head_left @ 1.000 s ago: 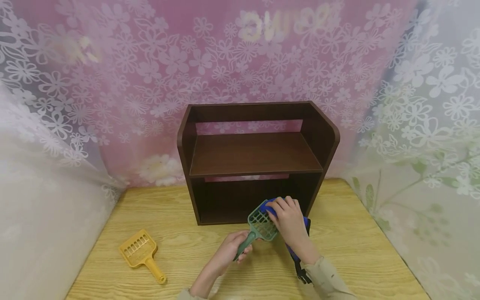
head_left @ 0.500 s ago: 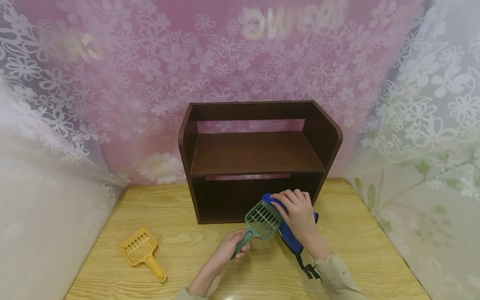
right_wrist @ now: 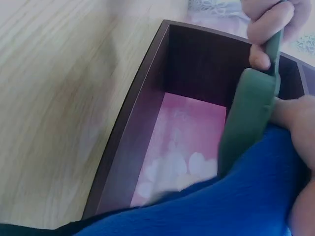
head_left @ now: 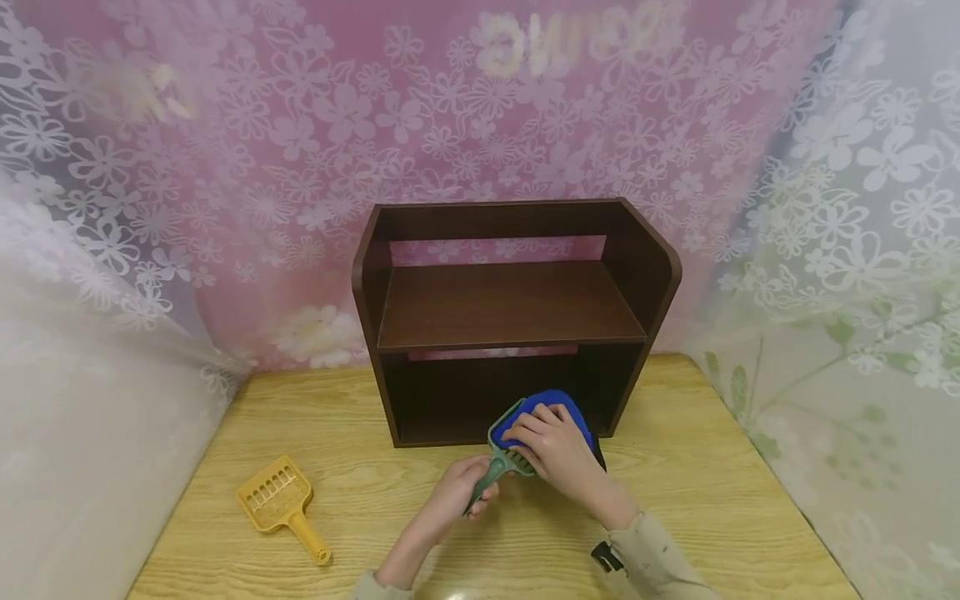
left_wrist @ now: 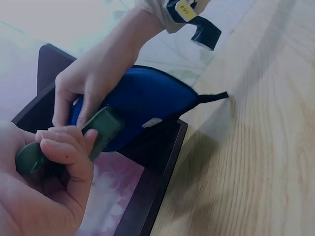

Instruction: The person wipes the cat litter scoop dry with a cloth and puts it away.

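Note:
My left hand (head_left: 450, 496) grips the handle of a green slotted litter scoop (head_left: 492, 477), its head tilted up in front of the shelf. Over that head, my right hand (head_left: 558, 446) holds a blue fabric piece (head_left: 561, 407) with black edging, fingers curled on it against the slots. Most of the slots are hidden by the fabric and fingers. A black buckle (head_left: 607, 557) hangs beside the right sleeve. In the left wrist view, the blue fabric (left_wrist: 152, 91) spreads behind the scoop's head (left_wrist: 108, 129). The right wrist view shows the scoop's green side wall (right_wrist: 248, 115) rising beside the fabric.
A dark brown two-tier shelf (head_left: 510, 304) stands at the back of the wooden table (head_left: 360, 508), right behind the scoop. To the left lies a yellow slotted scoop (head_left: 277, 496). Floral curtains (head_left: 480, 125) surround the table on the back and both sides.
After shifting slightly right, my right hand has moved left and down with the blue fabric, which now covers most of the scoop's head. My left hand and the scoop stay nearly still.

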`<action>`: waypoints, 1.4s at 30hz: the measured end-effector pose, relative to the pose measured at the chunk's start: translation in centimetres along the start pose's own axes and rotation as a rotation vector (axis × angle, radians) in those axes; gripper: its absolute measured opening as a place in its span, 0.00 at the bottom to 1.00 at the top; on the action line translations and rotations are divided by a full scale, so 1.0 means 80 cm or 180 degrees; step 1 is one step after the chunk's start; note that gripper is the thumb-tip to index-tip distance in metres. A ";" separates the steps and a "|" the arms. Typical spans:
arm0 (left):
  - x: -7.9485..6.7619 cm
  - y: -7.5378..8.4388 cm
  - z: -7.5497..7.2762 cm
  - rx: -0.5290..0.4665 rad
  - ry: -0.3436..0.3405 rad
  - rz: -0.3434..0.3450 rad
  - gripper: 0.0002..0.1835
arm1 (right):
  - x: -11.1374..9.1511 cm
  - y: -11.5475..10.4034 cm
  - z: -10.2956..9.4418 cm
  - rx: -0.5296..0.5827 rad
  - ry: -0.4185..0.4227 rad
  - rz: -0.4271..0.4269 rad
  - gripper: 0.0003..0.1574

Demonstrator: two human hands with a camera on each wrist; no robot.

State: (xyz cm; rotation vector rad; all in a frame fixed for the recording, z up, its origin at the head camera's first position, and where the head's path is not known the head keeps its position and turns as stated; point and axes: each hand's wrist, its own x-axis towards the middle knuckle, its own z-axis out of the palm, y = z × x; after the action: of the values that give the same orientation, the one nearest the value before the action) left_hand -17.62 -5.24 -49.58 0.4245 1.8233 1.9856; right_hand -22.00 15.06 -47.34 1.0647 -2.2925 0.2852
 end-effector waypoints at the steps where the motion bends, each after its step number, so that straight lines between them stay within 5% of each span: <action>1: 0.001 0.000 -0.002 -0.0003 0.0028 0.0004 0.18 | -0.001 -0.001 0.000 0.0042 -0.0039 -0.0040 0.09; 7: 0.002 -0.001 -0.015 -0.0097 0.0173 0.0033 0.15 | -0.006 0.001 -0.004 0.0084 -0.0144 -0.0194 0.11; 14: -0.002 0.001 -0.020 -0.0042 0.0049 0.0109 0.16 | -0.010 0.012 -0.014 -0.0263 -0.0298 -0.0347 0.12; 22: -0.007 -0.001 -0.027 -0.0035 -0.0050 0.0190 0.17 | -0.016 0.036 -0.026 -0.0292 -0.0037 -0.0204 0.13; 30: -0.015 0.009 -0.034 0.0012 -0.0094 0.0102 0.19 | -0.033 0.056 -0.023 0.0331 0.0310 0.0405 0.12; 36: -0.015 0.006 -0.036 -0.0002 -0.0104 0.0079 0.21 | -0.036 0.061 -0.031 0.0444 0.0427 0.0948 0.12; 42: -0.016 0.004 -0.035 -0.0021 -0.0133 0.0048 0.24 | -0.043 0.061 -0.034 0.1127 0.0437 0.1622 0.12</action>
State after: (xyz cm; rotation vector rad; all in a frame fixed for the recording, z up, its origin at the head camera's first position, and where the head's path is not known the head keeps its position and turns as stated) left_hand -17.92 -8.34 -49.50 0.4756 1.7927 1.9773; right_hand -22.75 21.54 -46.90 0.5696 -2.4063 0.9640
